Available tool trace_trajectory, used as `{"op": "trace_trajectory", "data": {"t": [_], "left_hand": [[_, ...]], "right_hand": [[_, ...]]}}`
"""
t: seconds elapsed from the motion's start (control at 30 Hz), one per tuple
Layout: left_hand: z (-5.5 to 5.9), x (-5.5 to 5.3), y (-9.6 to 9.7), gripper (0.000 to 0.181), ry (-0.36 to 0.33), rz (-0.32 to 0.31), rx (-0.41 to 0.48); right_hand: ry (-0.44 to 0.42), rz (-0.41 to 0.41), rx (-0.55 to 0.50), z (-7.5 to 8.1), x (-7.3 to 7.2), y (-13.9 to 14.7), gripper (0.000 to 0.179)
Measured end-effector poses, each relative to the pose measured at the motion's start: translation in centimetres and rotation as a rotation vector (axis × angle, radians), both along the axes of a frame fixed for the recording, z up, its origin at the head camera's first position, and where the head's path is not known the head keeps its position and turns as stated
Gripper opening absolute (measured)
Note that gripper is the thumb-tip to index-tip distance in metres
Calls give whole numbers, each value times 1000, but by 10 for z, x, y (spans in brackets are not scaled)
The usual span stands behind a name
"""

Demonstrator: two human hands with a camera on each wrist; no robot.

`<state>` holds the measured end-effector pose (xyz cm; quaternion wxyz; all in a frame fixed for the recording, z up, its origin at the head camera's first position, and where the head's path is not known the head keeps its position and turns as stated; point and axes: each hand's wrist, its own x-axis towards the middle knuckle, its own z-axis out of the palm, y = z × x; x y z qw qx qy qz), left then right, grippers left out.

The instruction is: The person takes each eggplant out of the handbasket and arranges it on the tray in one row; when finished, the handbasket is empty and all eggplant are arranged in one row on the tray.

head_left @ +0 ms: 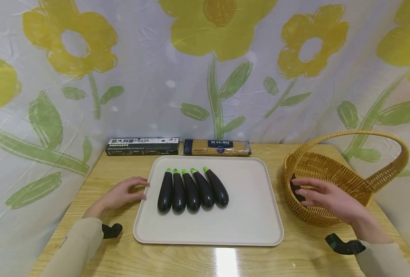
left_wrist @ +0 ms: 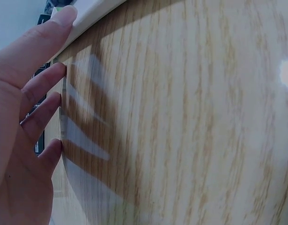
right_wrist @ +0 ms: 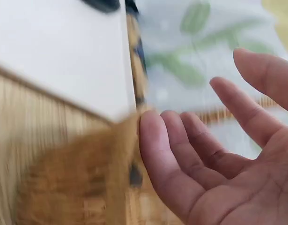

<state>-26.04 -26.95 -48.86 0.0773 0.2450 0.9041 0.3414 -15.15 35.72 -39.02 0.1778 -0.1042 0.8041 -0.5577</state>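
Observation:
Several glossy dark purple eggplants [head_left: 192,194] with bright green stem ends lie side by side on a pale rectangular tray [head_left: 250,215]. My left hand [head_left: 123,192] is at the tray's left edge, fingers loosely bent and holding nothing; the left wrist view shows its thumb near the tray's rim. Over the left side of a woven wicker basket [head_left: 315,217], my right hand [head_left: 333,200] hovers with fingers spread and nothing in its grasp. A dark object [head_left: 294,187] shows inside the basket, partly hidden behind those fingers; its kind is unclear.
Behind the tray lie a black-and-white pasta box [head_left: 142,147] and a pack of spaghetti [head_left: 217,147]. The basket's tall handle [head_left: 360,132] arches up at the right. A flower-patterned curtain [head_left: 149,88] hangs at the back of the wooden table [head_left: 177,261].

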Motion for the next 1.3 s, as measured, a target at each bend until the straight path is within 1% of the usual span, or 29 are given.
{"op": "trace_trajectory", "data": {"t": [0.07, 0.13, 0.2, 0.27, 0.4, 0.5, 0.57, 0.7, 0.8, 0.9, 1.0, 1.1, 1.23, 1.3], "left_hand": [[0, 0, 0, 41, 0, -3, 0], [0, 0, 0, 41, -4, -7, 9], [1, -1, 0, 40, -7, -13, 18], [1, -1, 0, 40, -8, -15, 23], [2, -2, -1, 39, -6, -15, 19], [2, -2, -1, 39, -5, -16, 15], [2, -3, -1, 39, -5, -17, 15], [2, -3, -2, 39, -5, -15, 20], [1, -4, -2, 38, -7, -13, 20], [0, -4, -2, 38, -4, -14, 18], [0, -4, -2, 38, 2, -17, 20], [1, -2, -1, 38, 7, -19, 20], [2, -1, -1, 38, 12, -20, 16], [2, -1, -1, 38, 7, -20, 15]], "right_hand": [[-7, -27, -44, -2, -3, 17, 47], [3, -54, -58, -5, -9, 32, 45], [0, -76, -27, -6, -15, 45, 46], [-13, -90, 35, -7, -21, 55, 52], [-57, -86, 150, -8, -37, 73, 62], [-88, -91, 176, -11, -48, 85, 65], [-115, -111, 180, -13, -55, 90, 67], [-136, -139, 168, -17, -65, 91, 71], [-152, -141, 126, -22, -72, 86, 70], [-182, -130, 79, -30, -78, 80, 67], [-220, -101, 41, -36, -83, 74, 65], [-257, -66, 23, -39, -86, 67, 63], [-288, -35, 28, -39, -86, 59, 63], [-300, -39, 45, -38, -85, 55, 65]]}}
